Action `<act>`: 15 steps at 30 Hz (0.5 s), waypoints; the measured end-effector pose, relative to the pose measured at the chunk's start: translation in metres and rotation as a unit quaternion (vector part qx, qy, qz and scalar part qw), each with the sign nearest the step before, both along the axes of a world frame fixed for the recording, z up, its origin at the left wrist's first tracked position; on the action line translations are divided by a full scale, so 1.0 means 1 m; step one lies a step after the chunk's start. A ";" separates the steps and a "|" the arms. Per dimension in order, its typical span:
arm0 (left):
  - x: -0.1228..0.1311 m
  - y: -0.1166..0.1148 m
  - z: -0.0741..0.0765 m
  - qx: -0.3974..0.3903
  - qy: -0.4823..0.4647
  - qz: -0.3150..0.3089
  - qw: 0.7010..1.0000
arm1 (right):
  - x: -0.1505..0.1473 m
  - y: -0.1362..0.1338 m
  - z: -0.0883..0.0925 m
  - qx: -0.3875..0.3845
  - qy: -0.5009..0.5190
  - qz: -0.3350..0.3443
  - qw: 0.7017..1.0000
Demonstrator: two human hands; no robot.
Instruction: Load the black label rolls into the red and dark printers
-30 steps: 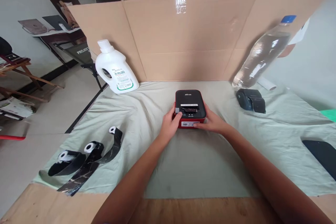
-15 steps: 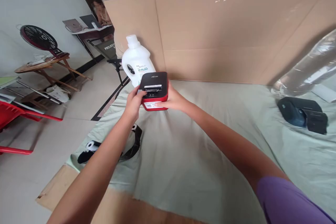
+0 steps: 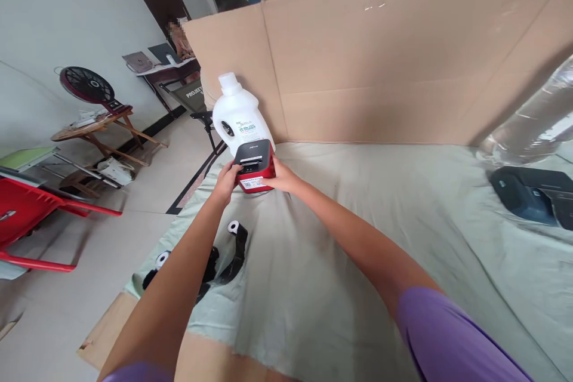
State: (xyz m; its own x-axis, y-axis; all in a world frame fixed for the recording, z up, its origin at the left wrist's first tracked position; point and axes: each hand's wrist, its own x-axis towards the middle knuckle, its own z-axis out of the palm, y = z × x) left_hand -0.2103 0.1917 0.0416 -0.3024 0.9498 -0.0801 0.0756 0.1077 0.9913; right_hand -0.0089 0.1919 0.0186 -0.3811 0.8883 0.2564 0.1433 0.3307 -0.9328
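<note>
Between my two hands is a red and black label printer, with a white sticker on its near side and a paper slot on top. My left hand grips its left side, the thumb on the black top. Around the right side my right hand is closed, its thumb by the sticker. Right behind the printer stands a white detergent bottle; whether they touch I cannot tell. Nearer me, partly behind my left forearm, lies a black ribbon with white-cored rolls.
A cardboard sheet stands upright along the back of the cloth-covered surface. A dark device and a plastic-wrapped roll lie at the right. Leftward are a fan, a red chair and a person farther back.
The printer has moved down toward the cloth, with both hands still around it. The view has shifted, so the bottle and ribbon appear lower.
</note>
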 end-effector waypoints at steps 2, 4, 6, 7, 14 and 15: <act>-0.003 -0.008 0.010 0.014 0.030 0.025 0.999 | 0.025 -0.022 -0.001 -0.027 -0.045 -0.013 0.999; -0.001 -0.021 0.024 0.090 0.062 0.061 0.992 | 0.066 -0.052 -0.004 -0.030 -0.093 -0.044 0.994; 0.009 -0.041 0.036 0.187 0.082 0.070 0.977 | 0.123 -0.090 -0.008 -0.022 -0.139 -0.083 0.987; 0.018 -0.053 0.039 0.227 0.088 0.058 0.968 | 0.156 -0.111 -0.011 -0.015 -0.168 -0.105 0.980; 0.153 -0.160 0.002 0.210 0.283 -0.294 0.889 | 0.372 -0.275 -0.030 0.009 -0.295 -0.353 0.888; 0.175 -0.174 -0.008 0.199 0.325 -0.355 0.853 | 0.390 -0.291 -0.031 -0.003 -0.310 -0.385 0.869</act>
